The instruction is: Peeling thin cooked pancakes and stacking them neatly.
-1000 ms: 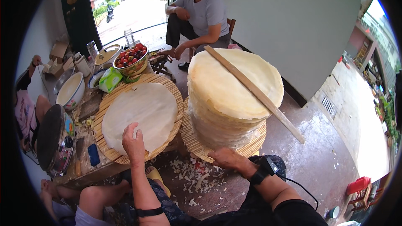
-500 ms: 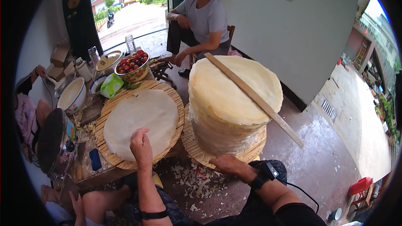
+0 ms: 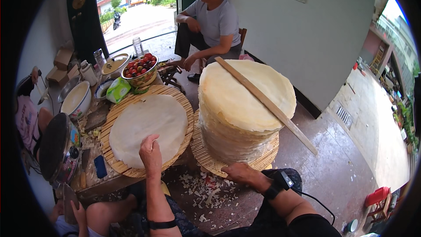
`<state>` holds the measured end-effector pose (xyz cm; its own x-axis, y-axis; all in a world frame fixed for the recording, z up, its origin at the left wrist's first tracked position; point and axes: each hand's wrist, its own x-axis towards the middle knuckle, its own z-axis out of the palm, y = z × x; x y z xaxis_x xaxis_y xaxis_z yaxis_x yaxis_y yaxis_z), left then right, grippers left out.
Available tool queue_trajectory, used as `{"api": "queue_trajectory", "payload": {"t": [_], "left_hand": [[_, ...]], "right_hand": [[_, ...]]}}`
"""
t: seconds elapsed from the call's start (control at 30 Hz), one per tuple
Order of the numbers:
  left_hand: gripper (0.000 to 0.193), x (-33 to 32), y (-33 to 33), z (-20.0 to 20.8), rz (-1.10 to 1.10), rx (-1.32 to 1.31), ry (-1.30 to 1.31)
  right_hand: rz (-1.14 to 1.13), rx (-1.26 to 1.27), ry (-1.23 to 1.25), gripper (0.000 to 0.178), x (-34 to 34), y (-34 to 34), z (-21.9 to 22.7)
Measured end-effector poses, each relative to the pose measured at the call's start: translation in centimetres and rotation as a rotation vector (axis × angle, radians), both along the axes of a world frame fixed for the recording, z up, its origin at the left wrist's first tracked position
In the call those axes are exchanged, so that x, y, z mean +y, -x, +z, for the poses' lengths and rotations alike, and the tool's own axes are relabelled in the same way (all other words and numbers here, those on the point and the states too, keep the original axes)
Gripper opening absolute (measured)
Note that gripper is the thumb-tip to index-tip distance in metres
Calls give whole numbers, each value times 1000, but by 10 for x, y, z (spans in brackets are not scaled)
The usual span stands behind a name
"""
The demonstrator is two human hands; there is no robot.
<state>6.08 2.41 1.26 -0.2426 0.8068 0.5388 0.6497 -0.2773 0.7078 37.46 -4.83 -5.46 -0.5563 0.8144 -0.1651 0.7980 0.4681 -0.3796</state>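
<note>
My left hand (image 3: 151, 152) is over the near part of a pale, thin round flatbread (image 3: 147, 118), fingers curled together. What is under those fingers, if anything, is hidden. The flatbread lies on a round slatted wooden mat (image 3: 115, 152) on a low table. To the right, a tall stack of similar flatbreads (image 3: 245, 101) stands on a second slatted mat (image 3: 268, 152). A long flat wooden stick (image 3: 263, 101) lies diagonally over the stack and juts past its right edge. At this second mat's near rim is my right hand (image 3: 239, 173), closed, its fingertips partly hidden.
A bowl of red fruit (image 3: 139, 79), a green packet (image 3: 117, 90), a batter-filled bowl (image 3: 75, 101), a dark round griddle (image 3: 55, 145), a knife and a phone (image 3: 100, 166) crowd the table. Crumbs (image 3: 208, 188) litter the floor. One person (image 3: 215, 22) sits behind; another is at left.
The view has shifted slightly. My hands keep nearly the same places, and the flatbreads and stick lie as before. At far left, the other person's raised hand and utensil have moved.
</note>
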Motion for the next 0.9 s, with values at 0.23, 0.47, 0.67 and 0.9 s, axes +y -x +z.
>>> {"api": "queue_trajectory", "payload": {"t": [0.23, 0.47, 0.67, 0.9], "left_hand": [[20, 7, -12, 0, -18, -36, 8], [20, 8, -19, -1, -17, -16, -3], [21, 8, -17, 0, -18, -15, 26], [19, -2, -9, 8, -53, -61, 36]], "right_hand": [[-31, -5, 45, 22, -1, -1, 9], [-19, 58, 18, 18, 1, 1, 3], [-35, 30, 34, 18, 2, 8, 8], [-45, 13, 55, 20, -4, 5, 10]]}}
